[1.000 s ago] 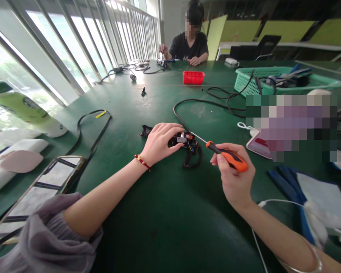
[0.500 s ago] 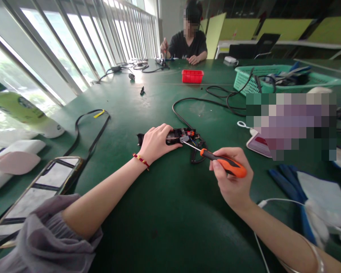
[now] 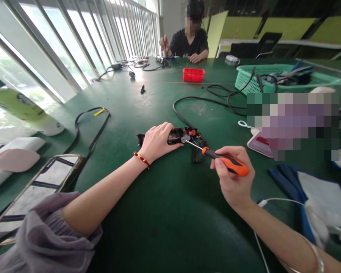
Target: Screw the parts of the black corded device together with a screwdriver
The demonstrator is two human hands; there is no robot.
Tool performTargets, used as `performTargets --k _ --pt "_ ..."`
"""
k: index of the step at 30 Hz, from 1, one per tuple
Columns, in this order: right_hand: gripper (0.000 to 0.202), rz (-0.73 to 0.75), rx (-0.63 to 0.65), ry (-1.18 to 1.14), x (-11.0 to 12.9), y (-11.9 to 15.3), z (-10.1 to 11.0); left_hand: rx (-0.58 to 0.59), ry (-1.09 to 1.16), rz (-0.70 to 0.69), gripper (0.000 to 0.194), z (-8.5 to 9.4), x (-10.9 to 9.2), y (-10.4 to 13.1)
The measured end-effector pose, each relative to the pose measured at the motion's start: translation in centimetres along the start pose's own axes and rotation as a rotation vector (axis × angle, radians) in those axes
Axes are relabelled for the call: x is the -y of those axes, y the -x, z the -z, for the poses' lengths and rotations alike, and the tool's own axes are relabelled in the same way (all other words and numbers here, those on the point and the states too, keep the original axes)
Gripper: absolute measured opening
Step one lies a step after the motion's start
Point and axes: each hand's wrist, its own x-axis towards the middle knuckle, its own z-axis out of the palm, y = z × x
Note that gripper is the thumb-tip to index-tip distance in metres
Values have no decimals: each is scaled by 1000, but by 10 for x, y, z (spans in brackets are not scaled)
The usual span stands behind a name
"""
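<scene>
On the green table lies a black device with its inner parts exposed, a grey piece and red parts at its right end. My left hand is wrapped over the device's left and middle part, hiding much of it. My right hand is closed round the orange and black handle of a screwdriver. The screwdriver's thin shaft points left, its tip at the grey piece. A black frame-like part lies beside the device's right end, below thin wires. A black cable runs from the device.
Ahead are a small black piece, a red box and a green basket of tools. Across the table sits a person. A phone and bottle are left; gloves lie right.
The view has shifted slightly. Both hands keep their hold, and the screwdriver tip remains at the grey piece.
</scene>
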Motion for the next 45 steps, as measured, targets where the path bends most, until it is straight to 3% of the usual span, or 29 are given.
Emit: performTargets --k 10,14,16,19,22,25,27,32,36,38,42,45 --pt "4 25 22 55 3 -2 0 5 -8 -7 43 -1 0 0" --pt "30 88 -40 26 4 -3 -2 7 -15 -7 44 -1 0 0" --pt "40 77 -3 -7 4 -3 -2 8 -19 -4 44 -1 0 0" --pt "28 6 75 54 8 -3 -2 0 -19 -6 43 -1 0 0" --pt "20 4 19 66 11 -3 -3 0 -12 -13 43 -2 1 0" --pt "40 90 -76 3 12 -4 -4 -1 -6 -18 43 -1 1 0" --pt "47 101 -70 16 11 -4 -4 -2 -6 -17 43 -1 1 0" --pt "22 20 29 108 11 -3 -3 -2 0 -20 43 -1 1 0" --pt "45 123 -74 37 10 -4 -4 3 5 -20 42 -1 0 -1" --pt "51 103 -55 41 10 -4 -4 6 8 -11 42 0 0 -1" --pt "28 8 32 120 9 -2 -2 12 13 -6 42 0 0 0" --pt "37 113 -44 89 7 -3 -3 4 16 -18 43 -1 1 -1"
